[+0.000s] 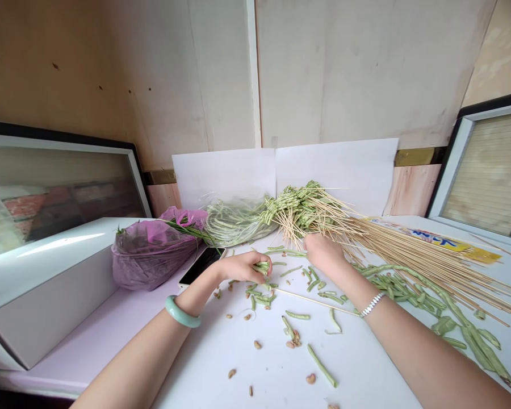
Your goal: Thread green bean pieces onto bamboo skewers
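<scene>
My left hand [243,266] has its fingers curled around a short piece of green long bean [262,267] just above the white table [247,363]. My right hand [322,253] is closed, back of the hand up, at the base of a pile of bean-wrapped bamboo skewers [300,209]; what its fingers hold is hidden. One bare skewer [315,301] lies on the table between my arms. Cut bean pieces [262,296] and loose bean seeds [293,342] are scattered in front of me.
A bundle of bare bamboo skewers [413,250] fans to the right over a yellow wrapper [447,243]. Long bean pods [451,318] lie at right. A purple plastic bag [149,255], a clear bag of beans [232,222] and a phone [202,265] sit at left. Glass-topped freezers [46,193] flank the table.
</scene>
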Available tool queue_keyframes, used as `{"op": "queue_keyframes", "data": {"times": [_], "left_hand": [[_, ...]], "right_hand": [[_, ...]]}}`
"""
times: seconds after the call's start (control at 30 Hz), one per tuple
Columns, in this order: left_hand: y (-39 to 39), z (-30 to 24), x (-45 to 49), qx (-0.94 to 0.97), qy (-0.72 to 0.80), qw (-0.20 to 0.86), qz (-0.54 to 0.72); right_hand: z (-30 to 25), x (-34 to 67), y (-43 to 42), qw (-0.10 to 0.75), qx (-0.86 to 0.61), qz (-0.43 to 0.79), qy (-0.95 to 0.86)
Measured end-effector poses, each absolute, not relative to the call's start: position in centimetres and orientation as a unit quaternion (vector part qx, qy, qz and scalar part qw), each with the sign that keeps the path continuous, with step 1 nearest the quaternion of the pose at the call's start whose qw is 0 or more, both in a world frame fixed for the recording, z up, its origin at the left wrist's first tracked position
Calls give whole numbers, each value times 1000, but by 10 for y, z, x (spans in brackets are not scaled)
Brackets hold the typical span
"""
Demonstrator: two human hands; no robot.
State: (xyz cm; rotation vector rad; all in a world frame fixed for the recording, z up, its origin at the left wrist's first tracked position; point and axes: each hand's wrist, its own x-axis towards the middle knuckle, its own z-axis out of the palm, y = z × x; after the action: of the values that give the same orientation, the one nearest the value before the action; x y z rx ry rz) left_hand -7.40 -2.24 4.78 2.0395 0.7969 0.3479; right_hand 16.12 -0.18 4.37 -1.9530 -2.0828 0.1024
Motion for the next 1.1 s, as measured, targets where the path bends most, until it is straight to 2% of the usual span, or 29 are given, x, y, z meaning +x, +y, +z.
{"op": "queue_keyframes", "data": {"times": [0.17,0.37,0.47,0.7,0.83,1.1], "left_hand": [[-19,48,-76,853,325,393,108],[-15,43,-74,854,316,389,139],[-14,42,-73,841,304,415,168],[-24,47,-66,727,269,499,388],[-29,47,-59,645,229,567,457],[-24,48,-62,519,217,628,538]], "right_hand": [[44,146,-13,79,-675,61,-731],[36,145,-10,100,-646,90,-751],[32,145,-6,136,-613,116,-770],[42,132,-16,282,-428,186,-838],[40,120,-24,334,-328,249,-848],[34,118,-17,431,-324,291,-790]]}}
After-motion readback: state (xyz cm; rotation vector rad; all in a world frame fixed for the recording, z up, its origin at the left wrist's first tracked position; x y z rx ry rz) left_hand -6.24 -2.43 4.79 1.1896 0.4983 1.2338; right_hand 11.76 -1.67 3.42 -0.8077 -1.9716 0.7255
